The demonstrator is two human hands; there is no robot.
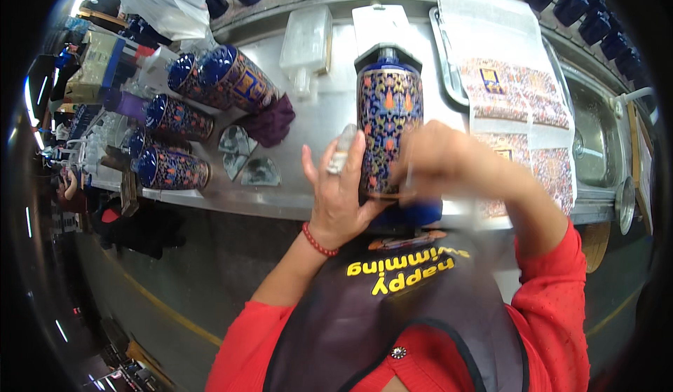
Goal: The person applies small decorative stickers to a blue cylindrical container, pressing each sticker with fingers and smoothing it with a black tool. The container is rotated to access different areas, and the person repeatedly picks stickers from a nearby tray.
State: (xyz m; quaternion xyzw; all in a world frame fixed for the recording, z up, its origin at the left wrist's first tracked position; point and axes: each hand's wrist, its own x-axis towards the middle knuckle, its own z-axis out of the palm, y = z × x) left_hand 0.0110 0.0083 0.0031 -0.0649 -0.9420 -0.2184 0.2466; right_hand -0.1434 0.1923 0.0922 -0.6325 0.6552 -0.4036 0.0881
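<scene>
A dark blue bottle [390, 104] with a dense floral pattern in orange and gold lies on the metal worktop, its narrow neck pointing away from me. My left hand [338, 199] braces its near left side, the thumb against the lower end and the other fingers raised along it. White wrapping [340, 159] covers part of one finger. Smeared by motion, my right hand [442, 155] is at the bottle's near right side; its fingertips and anything in them are unclear. A dark angular rest [413, 62] shows behind the bottle's shoulder.
Printed pattern sheets [522, 111] lie right, partly over a tray [445, 62], before a sink [596, 146]. Left are several patterned bottles [175, 171], a purple cloth [273, 122] and dark flat pieces [261, 172]. A clear plastic container [306, 40] stands behind.
</scene>
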